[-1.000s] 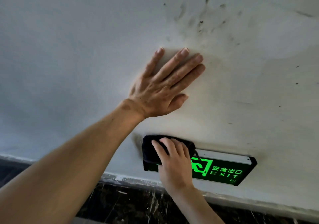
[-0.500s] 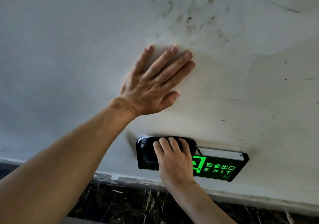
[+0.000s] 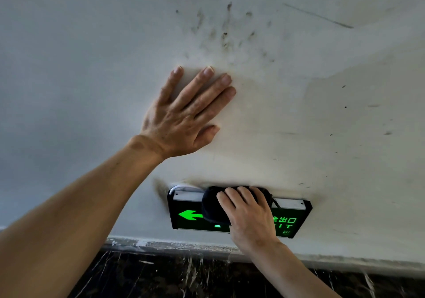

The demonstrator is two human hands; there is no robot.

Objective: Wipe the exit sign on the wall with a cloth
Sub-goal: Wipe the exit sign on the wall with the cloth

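A black exit sign [image 3: 186, 215] with a glowing green arrow and green lettering is mounted low on a white wall. My right hand [image 3: 250, 217] presses a black cloth [image 3: 213, 208] against the middle of the sign, hiding part of the lettering. The arrow at the sign's left end is uncovered. My left hand [image 3: 184, 116] lies flat on the wall above the sign, fingers spread, holding nothing.
The white wall [image 3: 322, 125] carries dark smudges above my left hand and small specks at the right. A dark marble skirting [image 3: 184, 274] with white veins runs below the sign. A thin white cable [image 3: 177, 186] loops at the sign's top left corner.
My right hand has slid the cloth to the right, from the sign's left end to its middle, which uncovered the green arrow. My left hand stays flat on the wall.
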